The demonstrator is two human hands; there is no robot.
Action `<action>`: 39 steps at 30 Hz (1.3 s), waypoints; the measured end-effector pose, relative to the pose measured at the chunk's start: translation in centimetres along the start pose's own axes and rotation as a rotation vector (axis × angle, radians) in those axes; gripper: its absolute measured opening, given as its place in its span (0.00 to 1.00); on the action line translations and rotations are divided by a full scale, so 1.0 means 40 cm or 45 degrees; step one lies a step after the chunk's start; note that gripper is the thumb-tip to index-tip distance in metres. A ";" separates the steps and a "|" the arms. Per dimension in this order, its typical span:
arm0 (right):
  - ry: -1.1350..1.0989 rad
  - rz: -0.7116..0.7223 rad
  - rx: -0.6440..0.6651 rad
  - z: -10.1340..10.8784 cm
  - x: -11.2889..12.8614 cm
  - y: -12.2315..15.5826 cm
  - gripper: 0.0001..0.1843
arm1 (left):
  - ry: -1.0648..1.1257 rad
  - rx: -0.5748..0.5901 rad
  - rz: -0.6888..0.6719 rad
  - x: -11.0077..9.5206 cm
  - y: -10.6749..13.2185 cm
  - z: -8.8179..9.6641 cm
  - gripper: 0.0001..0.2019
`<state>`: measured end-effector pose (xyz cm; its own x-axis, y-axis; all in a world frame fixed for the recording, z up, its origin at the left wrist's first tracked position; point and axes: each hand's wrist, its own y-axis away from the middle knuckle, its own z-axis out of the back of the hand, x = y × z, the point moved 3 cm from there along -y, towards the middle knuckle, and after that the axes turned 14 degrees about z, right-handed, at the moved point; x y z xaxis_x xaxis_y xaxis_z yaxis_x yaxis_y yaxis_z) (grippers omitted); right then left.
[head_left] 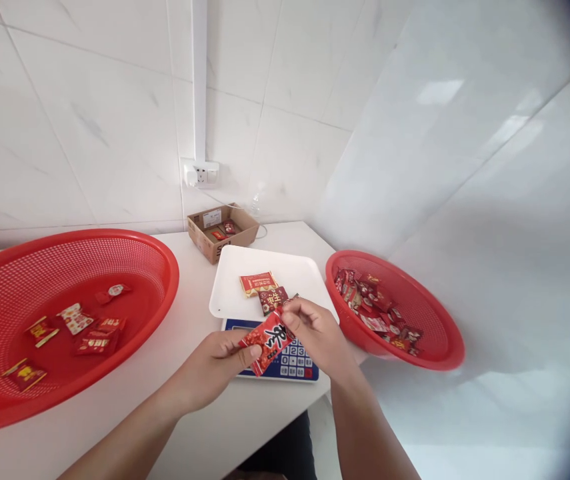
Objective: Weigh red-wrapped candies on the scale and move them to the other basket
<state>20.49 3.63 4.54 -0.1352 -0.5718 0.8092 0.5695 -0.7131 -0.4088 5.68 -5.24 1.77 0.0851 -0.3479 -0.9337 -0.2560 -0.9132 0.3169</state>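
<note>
- One wide red basket (162, 303) stands at the far left; at least five small wrapped sweets (75, 319) lie apart or overlapping inside it.
- The left hand (209, 367) pinches the lower left end of one red packet (269, 343) between thumb and fingers.
- One open cardboard box (209, 248) sits near the wall, two small packets (229, 227) in it.
- The held packet slants upward to the right between both hands, above the blue keypad (297, 360) of one scale.
- On the scale's white tray (235, 267) two packets show clearly, one red and cream (258, 283), one dark red (269, 303); something beside them is partly hidden.
- The right hand (319, 337) grips the packet's upper right end, fingertips closed on it.
- One smaller red basket (439, 347) at the right holds many overlapping packets (372, 300), too jumbled to count.
</note>
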 end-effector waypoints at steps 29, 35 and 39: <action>1.050 -0.124 0.436 -0.037 -0.179 -0.258 0.21 | -0.276 -0.185 -0.003 0.007 0.002 0.016 0.21; 0.979 -0.099 0.345 -0.024 -0.180 -0.271 0.20 | -0.183 -0.160 -0.012 0.011 -0.004 0.015 0.21; 0.939 -0.113 0.281 -0.018 -0.180 -0.261 0.20 | -0.193 -0.180 -0.017 0.018 -0.015 0.018 0.21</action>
<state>14.93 14.90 2.67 -0.6488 -0.6936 0.3132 0.6693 -0.7159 -0.1989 5.20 -4.77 0.79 -0.0608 -0.3097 -0.9489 -0.1175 -0.9418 0.3149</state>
